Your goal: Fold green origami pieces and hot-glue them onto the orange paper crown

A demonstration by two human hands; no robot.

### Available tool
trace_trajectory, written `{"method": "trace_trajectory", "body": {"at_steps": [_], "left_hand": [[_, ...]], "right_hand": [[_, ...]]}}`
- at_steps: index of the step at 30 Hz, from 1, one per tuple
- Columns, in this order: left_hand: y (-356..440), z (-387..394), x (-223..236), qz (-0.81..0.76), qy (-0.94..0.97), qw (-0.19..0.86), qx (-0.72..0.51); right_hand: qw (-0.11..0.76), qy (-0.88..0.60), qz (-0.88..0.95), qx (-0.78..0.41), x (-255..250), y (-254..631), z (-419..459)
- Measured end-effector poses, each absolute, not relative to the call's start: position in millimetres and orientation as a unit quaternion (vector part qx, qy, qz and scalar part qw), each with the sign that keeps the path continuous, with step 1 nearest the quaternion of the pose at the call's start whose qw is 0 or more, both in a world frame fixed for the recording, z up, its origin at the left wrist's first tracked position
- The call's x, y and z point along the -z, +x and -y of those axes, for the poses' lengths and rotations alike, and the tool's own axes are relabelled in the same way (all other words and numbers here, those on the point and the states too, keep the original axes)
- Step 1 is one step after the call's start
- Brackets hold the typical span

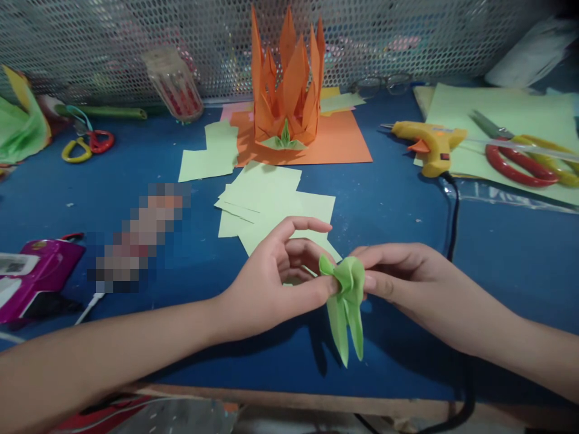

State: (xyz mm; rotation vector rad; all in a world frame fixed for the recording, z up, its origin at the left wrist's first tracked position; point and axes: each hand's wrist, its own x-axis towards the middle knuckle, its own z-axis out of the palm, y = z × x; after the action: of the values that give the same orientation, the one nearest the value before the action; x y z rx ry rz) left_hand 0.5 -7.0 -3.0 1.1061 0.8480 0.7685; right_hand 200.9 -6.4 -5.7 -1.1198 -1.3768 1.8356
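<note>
Between my two hands is a light green folded paper piece (pixel 347 301), held just above the blue table near its front edge. Two pointed tips hang down from it, and its upper part is curled. My left hand (pixel 289 277) pinches its left side with the thumb, while the index finger stretches out above. My right hand (pixel 407 277) grips its right side between thumb and fingers. Behind my hands lie several light green paper pieces (pixel 266 193) in a loose pile. An orange folded-paper flower (pixel 289 90) stands upright farther back, with a small green folded piece (pixel 284 141) at its base.
A yellow glue gun (pixel 429 141) lies at right, its black cord (pixel 453 223) running to the front edge. Large scissors (pixel 520 160) rest on green sheets (pixel 470 108). Small scissors (pixel 90 141), a glass jar (pixel 176 84) and a purple box (pixel 45 271) are at left.
</note>
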Motion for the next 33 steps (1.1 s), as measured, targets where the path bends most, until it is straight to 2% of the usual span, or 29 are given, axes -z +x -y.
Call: {"method": "trace_trajectory", "body": {"at_steps": [4, 12, 26, 33], "left_hand": [[0.3, 8.7, 3.0, -0.383, 0.505, 0.694, -0.342], [1.6, 9.6, 5.1, -0.406, 0.512, 0.672, -0.349], [3.7, 17.9, 6.0, -0.405, 0.547, 0.631, -0.372], [3.1, 11.7, 7.8, -0.405, 0.464, 0.685, -0.389]], "right_hand": [[0.281, -0.446, 0.529, -0.665, 1.6, 198.3, 6.1], [0.264, -0.511, 0.624, -0.530, 0.0, 200.7, 10.5], [0.272, -0.469, 0.673, -0.503, 2.8, 196.8, 14.4], [0.294, -0.487, 0.637, -0.520, 1.5, 197.1, 11.7]]}}
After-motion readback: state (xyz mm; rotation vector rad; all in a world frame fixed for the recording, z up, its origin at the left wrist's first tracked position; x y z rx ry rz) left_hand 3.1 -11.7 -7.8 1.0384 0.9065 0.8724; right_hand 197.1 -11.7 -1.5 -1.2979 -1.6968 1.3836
